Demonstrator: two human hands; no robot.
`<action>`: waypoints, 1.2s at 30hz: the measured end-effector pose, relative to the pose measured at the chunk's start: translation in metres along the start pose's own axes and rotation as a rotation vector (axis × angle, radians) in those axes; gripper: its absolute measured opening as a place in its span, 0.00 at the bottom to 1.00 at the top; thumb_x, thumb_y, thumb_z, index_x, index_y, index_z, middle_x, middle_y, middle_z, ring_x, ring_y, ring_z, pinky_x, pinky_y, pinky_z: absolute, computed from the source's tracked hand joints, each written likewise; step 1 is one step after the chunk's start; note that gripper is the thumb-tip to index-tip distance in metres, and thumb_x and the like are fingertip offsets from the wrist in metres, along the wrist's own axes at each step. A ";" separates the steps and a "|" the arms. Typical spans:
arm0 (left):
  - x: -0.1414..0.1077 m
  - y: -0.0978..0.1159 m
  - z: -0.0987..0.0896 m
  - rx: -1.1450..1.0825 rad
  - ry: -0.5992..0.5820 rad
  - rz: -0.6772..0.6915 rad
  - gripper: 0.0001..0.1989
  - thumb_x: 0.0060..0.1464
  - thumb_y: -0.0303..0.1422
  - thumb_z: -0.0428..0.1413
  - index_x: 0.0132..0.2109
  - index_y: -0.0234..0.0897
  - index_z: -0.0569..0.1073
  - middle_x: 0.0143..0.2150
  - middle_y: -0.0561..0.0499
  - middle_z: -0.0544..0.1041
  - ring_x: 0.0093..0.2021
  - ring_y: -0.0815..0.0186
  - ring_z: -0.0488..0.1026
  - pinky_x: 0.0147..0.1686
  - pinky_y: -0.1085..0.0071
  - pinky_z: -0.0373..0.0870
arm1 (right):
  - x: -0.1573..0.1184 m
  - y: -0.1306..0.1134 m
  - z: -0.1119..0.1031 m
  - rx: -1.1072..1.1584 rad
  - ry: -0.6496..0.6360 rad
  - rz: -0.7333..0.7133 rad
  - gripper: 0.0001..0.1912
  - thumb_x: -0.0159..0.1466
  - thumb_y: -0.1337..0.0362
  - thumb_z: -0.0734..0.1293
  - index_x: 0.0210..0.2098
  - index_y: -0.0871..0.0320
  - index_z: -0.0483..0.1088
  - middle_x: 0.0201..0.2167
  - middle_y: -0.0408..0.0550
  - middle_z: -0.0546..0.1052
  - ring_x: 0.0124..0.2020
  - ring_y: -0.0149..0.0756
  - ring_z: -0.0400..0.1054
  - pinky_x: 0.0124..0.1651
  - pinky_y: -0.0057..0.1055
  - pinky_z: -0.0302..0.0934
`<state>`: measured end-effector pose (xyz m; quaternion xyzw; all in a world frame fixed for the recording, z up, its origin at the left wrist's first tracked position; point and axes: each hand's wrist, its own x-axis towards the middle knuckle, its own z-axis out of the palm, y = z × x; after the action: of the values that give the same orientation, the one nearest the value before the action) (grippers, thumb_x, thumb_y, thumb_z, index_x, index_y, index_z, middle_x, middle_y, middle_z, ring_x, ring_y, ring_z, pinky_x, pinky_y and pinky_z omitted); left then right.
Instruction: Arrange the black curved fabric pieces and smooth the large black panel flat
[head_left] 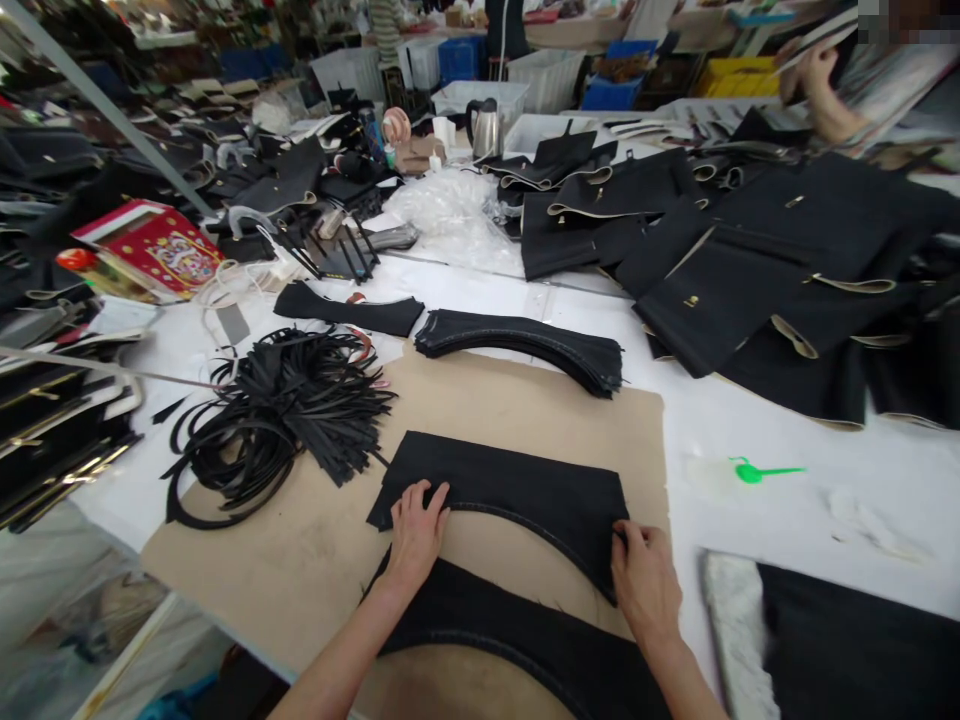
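A black curved panel (510,485) lies on brown paper (300,570), its arched edge facing me. My left hand (418,530) rests on the panel's left part with its fingers apart. At the panel's right end, my right hand (646,580) has its fingers closed on the edge. Nearer to me is a second black curved panel (510,625), partly under my forearms. Beyond the paper's far edge sit a stack of curved black pieces (525,345) and another black piece (349,308). A bundle of black strips (300,410) lies to the left.
Black leather panels (780,270) are heaped at the right back. A green spoon (750,471) and a black piece with a white edge (855,640) lie at the right. Behind are a router (345,255), a red box (161,250) and a kettle (486,130). A person's hand (817,75) shows top right.
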<state>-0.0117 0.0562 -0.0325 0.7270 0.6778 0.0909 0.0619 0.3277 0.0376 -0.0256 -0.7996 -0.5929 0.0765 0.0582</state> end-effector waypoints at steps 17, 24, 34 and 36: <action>-0.108 0.057 -0.023 -0.286 -0.282 0.371 0.17 0.60 0.25 0.44 0.52 0.39 0.69 0.49 0.44 0.69 0.49 0.60 0.66 0.46 0.62 0.68 | -0.106 -0.073 -0.032 0.151 -0.477 -0.687 0.13 0.63 0.70 0.60 0.47 0.55 0.65 0.41 0.48 0.69 0.44 0.41 0.64 0.48 0.38 0.61; -0.166 0.065 -0.017 -0.389 -0.246 0.224 0.16 0.57 0.22 0.44 0.48 0.35 0.70 0.46 0.43 0.69 0.46 0.60 0.66 0.47 0.60 0.69 | -0.133 -0.079 -0.008 -0.050 -0.345 -0.799 0.17 0.62 0.67 0.62 0.51 0.58 0.63 0.44 0.51 0.70 0.46 0.45 0.63 0.47 0.42 0.60; -0.201 0.051 -0.028 -0.447 -0.247 0.053 0.18 0.53 0.19 0.43 0.45 0.37 0.71 0.46 0.44 0.70 0.48 0.60 0.67 0.49 0.57 0.69 | -0.151 -0.118 0.010 -0.088 -0.250 -1.026 0.21 0.61 0.73 0.60 0.54 0.59 0.61 0.45 0.52 0.70 0.45 0.46 0.62 0.46 0.43 0.59; -0.209 0.044 -0.025 -0.440 -0.203 0.021 0.20 0.53 0.19 0.43 0.47 0.36 0.71 0.48 0.43 0.70 0.50 0.60 0.66 0.51 0.56 0.69 | -0.149 -0.123 0.015 -0.099 -0.257 -1.032 0.19 0.61 0.74 0.59 0.51 0.59 0.62 0.42 0.51 0.71 0.43 0.45 0.63 0.43 0.42 0.59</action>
<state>0.0119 -0.1558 -0.0086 0.7084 0.6243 0.1636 0.2857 0.1666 -0.0695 -0.0096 -0.3901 -0.9142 0.1072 -0.0224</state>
